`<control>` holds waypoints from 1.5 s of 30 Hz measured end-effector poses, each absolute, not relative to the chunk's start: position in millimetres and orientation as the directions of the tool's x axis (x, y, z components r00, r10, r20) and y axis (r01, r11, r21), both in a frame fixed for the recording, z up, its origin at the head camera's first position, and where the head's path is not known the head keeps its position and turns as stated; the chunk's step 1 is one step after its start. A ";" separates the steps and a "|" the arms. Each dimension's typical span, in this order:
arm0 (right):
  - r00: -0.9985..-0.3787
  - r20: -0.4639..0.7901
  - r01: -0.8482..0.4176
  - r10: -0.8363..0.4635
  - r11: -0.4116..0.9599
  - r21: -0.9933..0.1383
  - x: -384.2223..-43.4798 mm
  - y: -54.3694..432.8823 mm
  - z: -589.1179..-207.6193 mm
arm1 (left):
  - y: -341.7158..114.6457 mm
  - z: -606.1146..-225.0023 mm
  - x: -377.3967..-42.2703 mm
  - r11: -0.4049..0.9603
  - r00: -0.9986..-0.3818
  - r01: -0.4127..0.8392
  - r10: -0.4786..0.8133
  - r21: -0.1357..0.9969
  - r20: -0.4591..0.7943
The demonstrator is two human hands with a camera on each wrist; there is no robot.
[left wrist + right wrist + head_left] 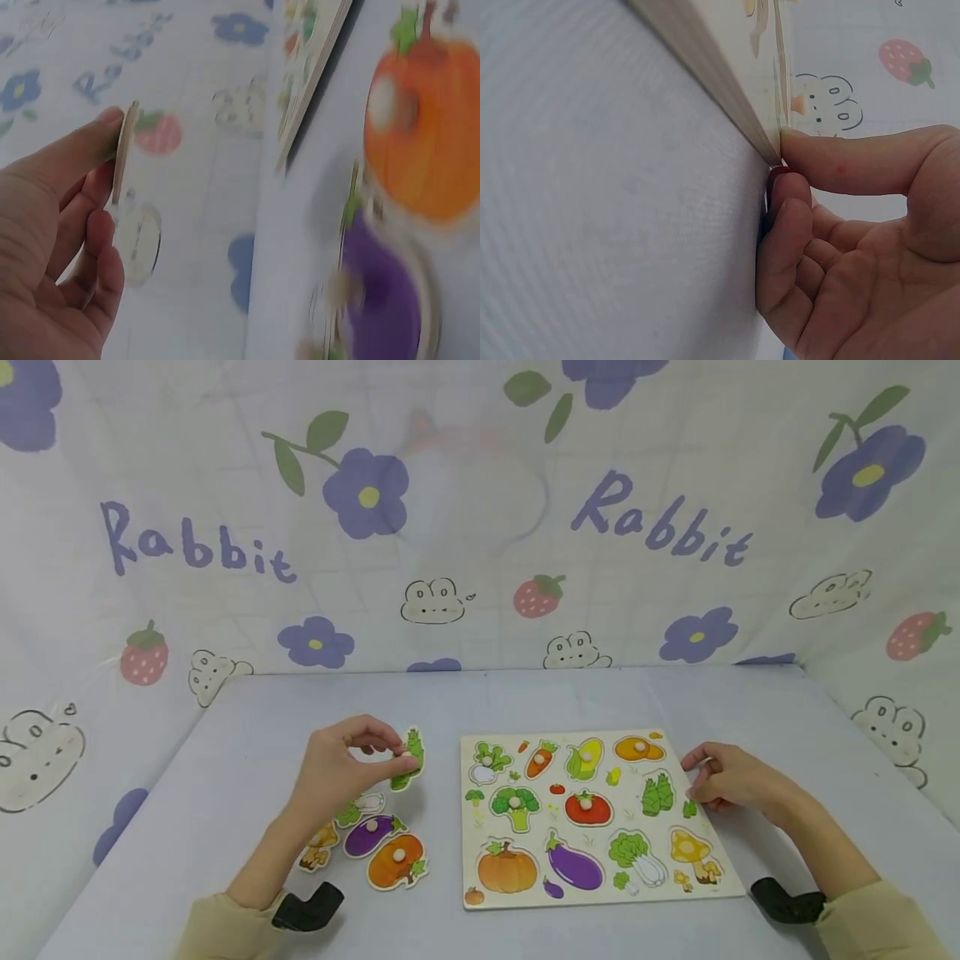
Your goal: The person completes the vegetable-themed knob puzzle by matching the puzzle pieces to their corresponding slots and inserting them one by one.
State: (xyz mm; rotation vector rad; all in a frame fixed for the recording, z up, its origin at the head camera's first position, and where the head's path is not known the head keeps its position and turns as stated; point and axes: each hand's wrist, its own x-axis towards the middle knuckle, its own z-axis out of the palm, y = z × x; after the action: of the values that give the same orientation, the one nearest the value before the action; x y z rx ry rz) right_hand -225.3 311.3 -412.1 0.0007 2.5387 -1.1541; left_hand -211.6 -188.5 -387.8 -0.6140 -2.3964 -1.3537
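My left hand pinches a green vegetable puzzle piece, asparagus-like, between thumb and fingers, raised off the table left of the board. Seen edge-on in the left wrist view, the piece stands upright. At the board's right edge, my right hand grips the wooden puzzle board; in the right wrist view the thumb lies at the edge with fingers curled beside it. Knobbed pieces such as the tomato and broccoli sit in the board. The green vegetable, pumpkin, eggplant, cabbage and mushroom spots show no knobs.
Loose on the table by my left forearm are a pumpkin piece, an eggplant piece, a mushroom piece and a partly covered cabbage piece. A printed curtain hangs behind the table.
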 end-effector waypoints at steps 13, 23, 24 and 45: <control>-0.942 -0.310 0.149 -0.128 0.668 -0.729 -226.4 313.8 -413.9 | -67.1 -395.3 -228.3 0.347 -0.837 0.531 0.360 0.773 0.413; -0.944 -0.305 0.145 -0.130 0.666 -0.732 -225.1 312.0 -413.3 | -2.4 -408.2 -228.2 0.368 -0.858 0.460 0.419 0.808 0.298; -0.944 -0.304 0.143 -0.130 0.667 -0.732 -225.0 312.0 -413.1 | 4.1 -410.2 -228.3 0.367 -0.860 0.452 0.423 0.813 0.287; -0.940 -0.302 0.133 -0.159 0.645 -0.752 -226.9 317.5 -413.0 | 95.2 -428.6 -233.5 0.329 -0.889 0.336 0.419 0.883 0.183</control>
State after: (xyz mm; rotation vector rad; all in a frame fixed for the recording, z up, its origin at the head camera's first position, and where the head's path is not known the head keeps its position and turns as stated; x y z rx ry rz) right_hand -226.9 317.5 -413.0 -0.0202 2.5252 -1.1944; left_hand -233.5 95.2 -428.6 -0.7475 -2.6231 -1.7106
